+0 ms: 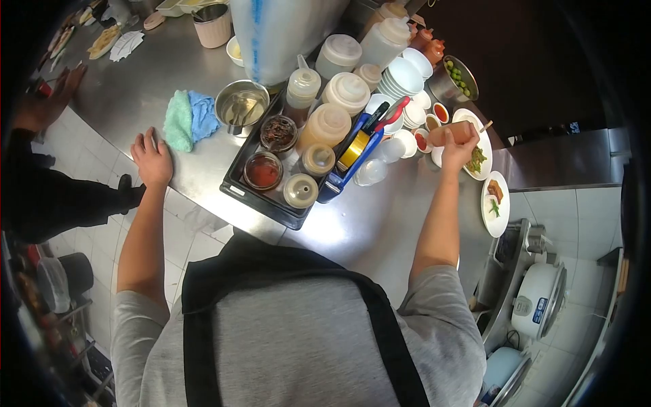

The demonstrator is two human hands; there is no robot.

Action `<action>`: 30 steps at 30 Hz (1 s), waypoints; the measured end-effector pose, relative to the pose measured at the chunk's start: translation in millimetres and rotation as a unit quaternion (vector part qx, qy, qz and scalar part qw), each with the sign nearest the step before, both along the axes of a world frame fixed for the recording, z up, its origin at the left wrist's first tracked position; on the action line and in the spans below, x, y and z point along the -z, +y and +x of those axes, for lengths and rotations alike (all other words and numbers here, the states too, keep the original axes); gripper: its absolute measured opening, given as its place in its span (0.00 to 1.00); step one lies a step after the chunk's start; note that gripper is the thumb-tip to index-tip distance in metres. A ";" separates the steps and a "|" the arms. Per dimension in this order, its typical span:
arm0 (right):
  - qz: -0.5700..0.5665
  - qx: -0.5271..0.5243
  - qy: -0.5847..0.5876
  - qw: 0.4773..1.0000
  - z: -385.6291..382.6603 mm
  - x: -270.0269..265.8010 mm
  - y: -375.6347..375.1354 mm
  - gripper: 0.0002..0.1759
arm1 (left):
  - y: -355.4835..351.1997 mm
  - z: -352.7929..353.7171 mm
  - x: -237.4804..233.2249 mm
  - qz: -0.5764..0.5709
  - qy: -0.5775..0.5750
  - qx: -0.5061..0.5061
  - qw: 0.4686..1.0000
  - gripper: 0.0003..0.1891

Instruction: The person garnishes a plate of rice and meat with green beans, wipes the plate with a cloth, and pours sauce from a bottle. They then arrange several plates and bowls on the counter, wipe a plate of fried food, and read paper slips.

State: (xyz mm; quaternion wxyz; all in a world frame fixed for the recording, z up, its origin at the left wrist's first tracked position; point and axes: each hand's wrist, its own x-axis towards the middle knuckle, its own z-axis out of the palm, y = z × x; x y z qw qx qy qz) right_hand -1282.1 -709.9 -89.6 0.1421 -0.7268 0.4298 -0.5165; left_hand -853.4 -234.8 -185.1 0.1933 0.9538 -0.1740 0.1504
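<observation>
My left hand (152,157) rests on the steel counter's edge with its fingers apart, holding nothing, just left of a green cloth (178,121) and a blue cloth (203,115). At the right, my right hand (460,144) grips a small pinkish-brown item (442,136), too blurred to name surely, over the near side of a white plate (483,139) with green food. Below that plate is another white plate (496,220) with brown food and a green garnish. Small sauce cups (422,140) stand left of my right hand.
A black tray (234,191) of jars and bottles stands mid-counter, a metal pot (242,105) behind its left side. Stacked white bowls (400,78) and a metal bowl of green items (453,80) are at the back right. Another person's hand (64,91) is at far left.
</observation>
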 end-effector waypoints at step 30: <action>0.008 -0.015 -0.008 1.000 6.2 -7.0 3.8 0.34 | 2.1 -1.6 1.2 0.005 -0.002 0.004 1.000 0.23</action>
